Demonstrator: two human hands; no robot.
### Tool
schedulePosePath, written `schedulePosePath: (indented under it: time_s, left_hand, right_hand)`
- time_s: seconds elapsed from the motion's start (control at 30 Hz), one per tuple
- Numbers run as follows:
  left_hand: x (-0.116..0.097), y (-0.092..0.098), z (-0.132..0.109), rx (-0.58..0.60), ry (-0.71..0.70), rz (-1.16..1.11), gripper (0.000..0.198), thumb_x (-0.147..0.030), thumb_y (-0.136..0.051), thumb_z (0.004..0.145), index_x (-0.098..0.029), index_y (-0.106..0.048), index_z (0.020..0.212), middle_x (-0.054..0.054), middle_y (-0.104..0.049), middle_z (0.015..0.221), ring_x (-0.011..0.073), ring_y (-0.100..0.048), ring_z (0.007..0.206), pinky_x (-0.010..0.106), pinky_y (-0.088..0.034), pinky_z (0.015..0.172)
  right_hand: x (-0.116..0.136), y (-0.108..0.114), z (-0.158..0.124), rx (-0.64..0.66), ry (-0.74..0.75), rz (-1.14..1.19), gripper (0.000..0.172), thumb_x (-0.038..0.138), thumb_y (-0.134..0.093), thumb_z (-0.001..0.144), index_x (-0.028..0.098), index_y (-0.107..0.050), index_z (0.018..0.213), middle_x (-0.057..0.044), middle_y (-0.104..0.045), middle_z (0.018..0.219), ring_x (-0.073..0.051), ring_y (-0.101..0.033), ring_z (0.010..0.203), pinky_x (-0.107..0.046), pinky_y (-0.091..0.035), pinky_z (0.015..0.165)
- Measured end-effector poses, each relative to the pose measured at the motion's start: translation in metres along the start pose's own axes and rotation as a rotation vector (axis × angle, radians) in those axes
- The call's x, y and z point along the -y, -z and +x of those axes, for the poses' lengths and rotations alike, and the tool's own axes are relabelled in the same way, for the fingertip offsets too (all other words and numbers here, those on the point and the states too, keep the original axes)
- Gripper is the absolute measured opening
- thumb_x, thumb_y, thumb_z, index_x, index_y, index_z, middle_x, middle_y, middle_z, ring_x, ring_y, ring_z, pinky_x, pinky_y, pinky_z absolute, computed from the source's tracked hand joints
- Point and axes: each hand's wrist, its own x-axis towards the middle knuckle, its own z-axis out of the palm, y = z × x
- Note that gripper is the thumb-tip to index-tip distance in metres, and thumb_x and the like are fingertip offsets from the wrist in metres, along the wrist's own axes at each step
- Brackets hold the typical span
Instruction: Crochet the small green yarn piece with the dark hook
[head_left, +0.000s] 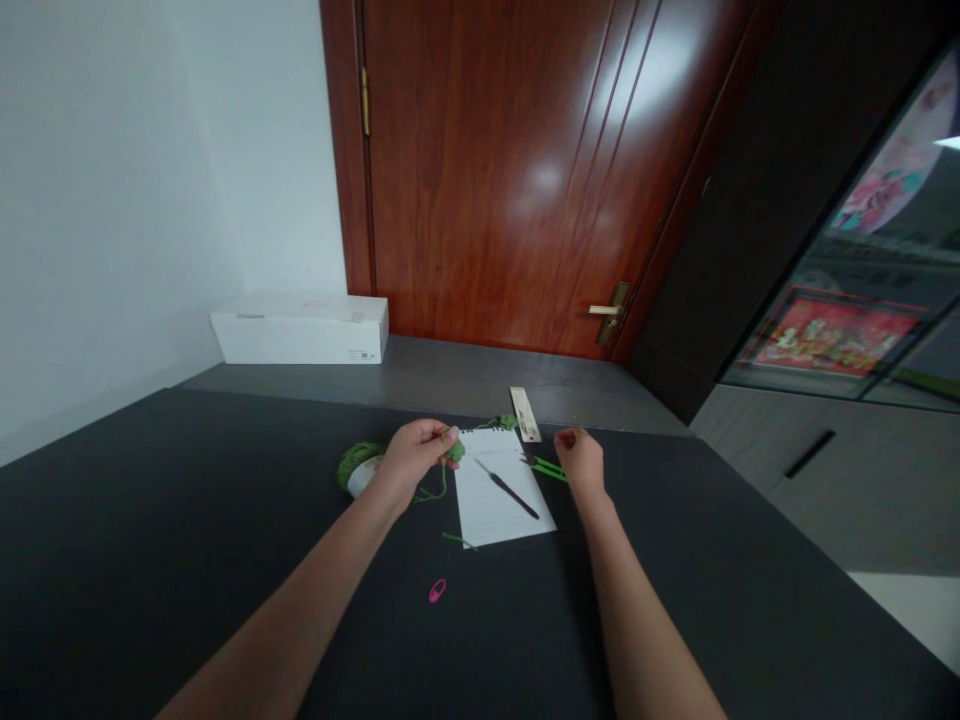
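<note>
My left hand (411, 462) pinches a small green crocheted piece (454, 452) between its fingertips, above the top edge of a white sheet of paper (499, 505). A green yarn ball (358, 466) lies just left of that hand, with a loose strand trailing near it. A dark crochet hook (507, 488) rests on the paper. My right hand (580, 462) has its fingers curled and holds nothing visible, right beside green-handled scissors (546, 467). A wooden ruler (525, 414) lies beyond the paper.
A pink stitch marker (437, 591) and a short green yarn scrap (458, 540) lie on the dark table (187, 560). Behind it are a grey ledge holding a white cardboard box (300, 328), a wooden door, and a wall on the left.
</note>
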Motion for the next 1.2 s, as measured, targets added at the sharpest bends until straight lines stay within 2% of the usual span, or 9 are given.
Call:
schedulePosePath:
  time_s: [0.2,0.33,0.43,0.53,0.77,0.87,0.93,1.03,1.2]
  left_hand:
    - [0.019,-0.008,0.008,0.066,0.098,0.124,0.028,-0.033,-0.062,0.095,-0.015,-0.063,0.117,0.009,-0.068,0.111,0.0202,-0.068,0.090,0.039,-0.059,0.077]
    - [0.029,-0.013,0.010,0.093,0.147,0.187,0.032,-0.033,-0.062,0.095,-0.015,-0.062,0.122,0.010,-0.066,0.118,0.0222,-0.067,0.096,0.042,-0.059,0.080]
    - [0.033,-0.015,0.010,0.126,0.166,0.215,0.033,-0.033,-0.063,0.095,-0.016,-0.061,0.123,0.011,-0.065,0.121,0.0234,-0.067,0.099,0.044,-0.058,0.083]
    - [0.033,-0.014,0.010,0.155,0.171,0.216,0.034,-0.034,-0.062,0.095,-0.016,-0.061,0.123,0.011,-0.065,0.121,0.0238,-0.066,0.101,0.045,-0.058,0.084]
    - [0.040,-0.016,0.013,0.166,0.203,0.244,0.035,-0.034,-0.062,0.095,-0.016,-0.061,0.125,0.011,-0.065,0.122,0.0240,-0.066,0.101,0.045,-0.058,0.084]
    - [0.044,-0.017,0.013,0.150,0.195,0.280,0.035,-0.034,-0.062,0.095,-0.016,-0.061,0.125,0.011,-0.064,0.123,0.0243,-0.066,0.102,0.045,-0.058,0.084]
    - [0.044,-0.016,0.013,0.127,0.165,0.287,0.035,-0.033,-0.063,0.094,-0.016,-0.061,0.125,0.011,-0.064,0.124,0.0245,-0.066,0.102,0.045,-0.058,0.085]
    - [0.038,-0.014,0.012,0.063,0.081,0.238,0.033,-0.032,-0.062,0.095,-0.017,-0.061,0.124,0.011,-0.063,0.126,0.0247,-0.065,0.105,0.046,-0.057,0.087]
    - [0.013,-0.008,0.008,-0.030,-0.035,0.007,0.033,-0.038,-0.068,0.089,-0.016,-0.067,0.113,0.012,-0.069,0.112,0.0227,-0.067,0.092,0.039,-0.058,0.076]
  right_hand:
    - [0.012,-0.026,0.009,0.011,-0.058,0.014,0.027,0.033,-0.064,0.090,0.014,-0.069,0.108,-0.014,-0.075,0.106,-0.024,-0.071,0.101,-0.029,-0.049,0.082]
    - [0.030,-0.038,0.017,0.030,-0.144,-0.014,0.041,0.042,-0.074,0.082,0.010,-0.069,0.106,-0.023,-0.070,0.113,-0.036,-0.064,0.114,-0.046,-0.047,0.094]
    - [0.036,-0.043,0.022,0.061,-0.203,0.006,0.041,0.042,-0.073,0.085,0.011,-0.066,0.112,-0.017,-0.067,0.121,-0.032,-0.061,0.118,-0.052,-0.046,0.101]
    - [0.031,-0.043,0.025,0.092,-0.249,0.091,0.034,0.037,-0.063,0.095,0.016,-0.061,0.122,-0.009,-0.063,0.126,-0.024,-0.063,0.112,-0.048,-0.053,0.097]
    - [0.012,-0.021,0.027,-0.034,-0.362,0.467,0.034,0.037,-0.061,0.097,0.017,-0.060,0.125,-0.010,-0.062,0.126,-0.023,-0.064,0.108,-0.044,-0.057,0.092]
    - [0.016,-0.012,0.022,-0.026,-0.360,0.690,0.031,0.038,-0.060,0.097,0.014,-0.062,0.117,-0.007,-0.066,0.114,-0.020,-0.067,0.098,-0.039,-0.059,0.084]
    - [0.022,-0.009,0.015,0.028,-0.335,0.854,0.030,0.043,-0.063,0.094,0.013,-0.065,0.099,-0.003,-0.068,0.092,-0.015,-0.066,0.077,-0.030,-0.057,0.070]
    - [0.035,-0.007,-0.002,0.167,-0.280,1.094,0.044,0.054,-0.079,0.072,0.016,-0.059,0.070,0.004,-0.057,0.059,-0.009,-0.053,0.052,-0.022,-0.044,0.050]
    - [0.062,-0.013,-0.033,0.417,-0.229,1.352,0.050,0.053,-0.091,0.049,0.016,-0.063,0.067,0.003,-0.056,0.056,-0.008,-0.049,0.051,-0.021,-0.039,0.046]
